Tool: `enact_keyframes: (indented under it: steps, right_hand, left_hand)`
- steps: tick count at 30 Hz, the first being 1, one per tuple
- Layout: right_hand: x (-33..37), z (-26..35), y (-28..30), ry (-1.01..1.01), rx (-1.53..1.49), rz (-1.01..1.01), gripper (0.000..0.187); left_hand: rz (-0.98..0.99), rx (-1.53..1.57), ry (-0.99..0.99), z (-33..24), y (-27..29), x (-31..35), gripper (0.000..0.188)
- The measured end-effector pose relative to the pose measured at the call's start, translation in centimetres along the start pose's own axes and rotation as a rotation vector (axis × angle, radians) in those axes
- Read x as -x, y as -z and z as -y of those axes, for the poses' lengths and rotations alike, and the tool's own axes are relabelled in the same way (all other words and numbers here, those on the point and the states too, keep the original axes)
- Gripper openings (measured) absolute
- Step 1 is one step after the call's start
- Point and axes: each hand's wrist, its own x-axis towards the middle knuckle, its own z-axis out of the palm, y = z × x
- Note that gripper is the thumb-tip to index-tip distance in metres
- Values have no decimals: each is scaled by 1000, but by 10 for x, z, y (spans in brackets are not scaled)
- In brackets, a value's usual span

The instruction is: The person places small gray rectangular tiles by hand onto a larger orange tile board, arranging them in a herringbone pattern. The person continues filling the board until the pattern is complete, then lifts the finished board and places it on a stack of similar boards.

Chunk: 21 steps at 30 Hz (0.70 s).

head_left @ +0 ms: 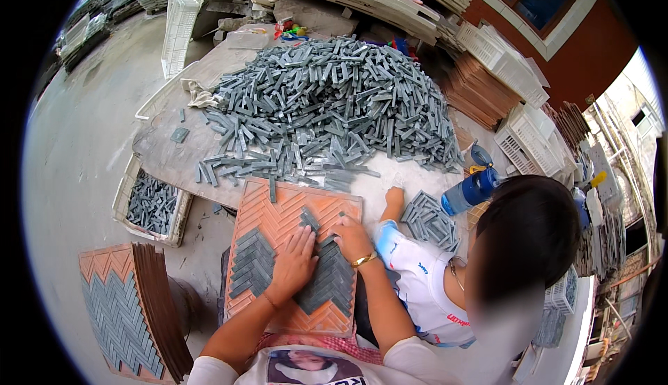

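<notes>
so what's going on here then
A person is working gray strips into an orange grooved panel in a zigzag pattern. The left hand lies over the laid strips; the right hand is bent at the pattern's upper edge, though whether its fingers hold a strip is unclear. Much of the panel's upper part is bare. A big strip pile sits beyond, another person is at the right, and a mostly filled panel stands at the left.

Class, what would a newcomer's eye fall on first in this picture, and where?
A huge heap of grey strips dominates the upper middle. Below it, the left hand and right hand are at an orange tray, partly filled in a zigzag. To their right, a blue bottle is beside another person.
</notes>
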Motion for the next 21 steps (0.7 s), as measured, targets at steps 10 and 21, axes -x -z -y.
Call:
enact_keyframes:
  steps: [10,21]
  right_hand:
    - [-1,-1,-2,-74,-169,75,12]
    - [8,13,-11,-103,-236,-115,12]
  left_hand:
    - [-150,-52,-45,31,-4,-53,38]
    - [-179,138,94,36,-8,-77,29]
